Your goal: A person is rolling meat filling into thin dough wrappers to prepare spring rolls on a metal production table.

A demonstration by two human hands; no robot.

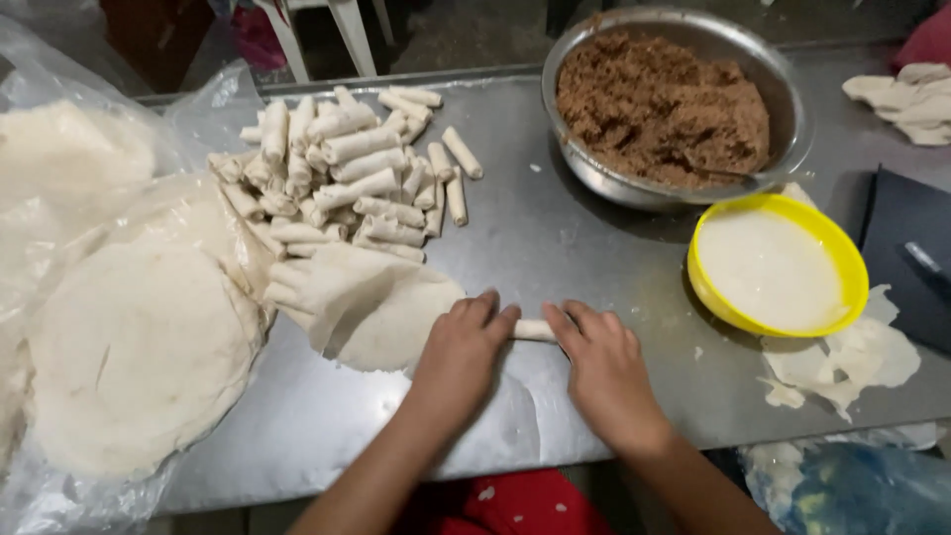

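Observation:
My left hand (464, 349) and my right hand (600, 369) press side by side on a thin pale roll (533, 330) lying on the steel table (555, 238). Only the middle of the roll shows between my fingers. A round thin wrapper (376, 312) lies just left of my left hand. Beyond it is a heap of several finished rolls (342, 168). A metal bowl of brown filling (662, 104) stands at the far right, with a yellow bowl of white paste (773, 266) in front of it, near my right hand.
A stack of round wrappers (134, 347) sits on clear plastic at the left. Torn wrapper scraps (852, 362) lie by the yellow bowl. More pale pieces (906, 99) lie at the far right corner beside a dark flat object (906, 253). White chair legs (317, 35) stand behind the table.

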